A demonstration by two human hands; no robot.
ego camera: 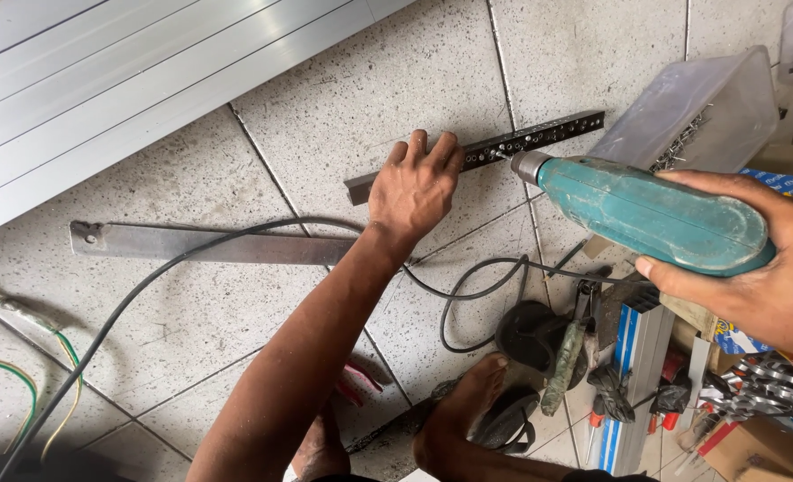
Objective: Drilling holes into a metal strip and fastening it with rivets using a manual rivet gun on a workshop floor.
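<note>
Two hands: left hand flat on perforated bar, right hand around drill.

Bare terrazzo floor lies open above the perforated metal strip; below it a black cable loops across. To the right, a clear plastic box and heaped hand tools crowd the way; aluminium profiles block upper left

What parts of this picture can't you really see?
- Drill bit tip: too small to make out where the teal drill meets the dark holed metal strip, head view.
- Strip's middle: covered by the left hand.
- Right hand: cut off by the right edge.
- Clear plastic box: its contents are blurred through the cloudy wall.
</note>
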